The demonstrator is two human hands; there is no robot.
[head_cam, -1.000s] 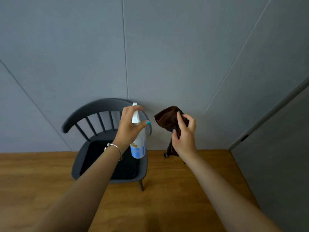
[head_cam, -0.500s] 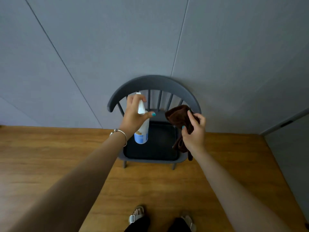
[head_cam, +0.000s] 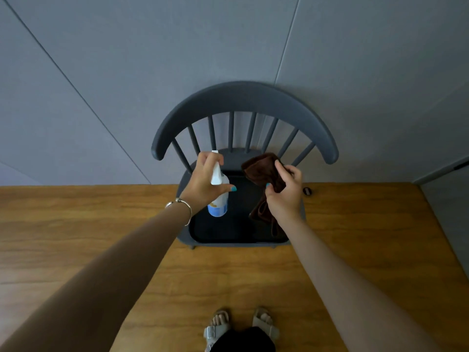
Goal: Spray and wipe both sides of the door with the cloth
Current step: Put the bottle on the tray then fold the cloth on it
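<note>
Head | cloth point(head_cam: 264, 171): dark brown, bunched, right hand point(head_cam: 285, 196) grip holds it | left hand point(head_cam: 203, 184) grip holds white spray bottle point(head_cam: 218, 201)

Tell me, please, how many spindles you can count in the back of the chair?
8 on the chair: four left of centre, at, and four right, at. None appears hidden, though hands cover some lower ends.
</note>
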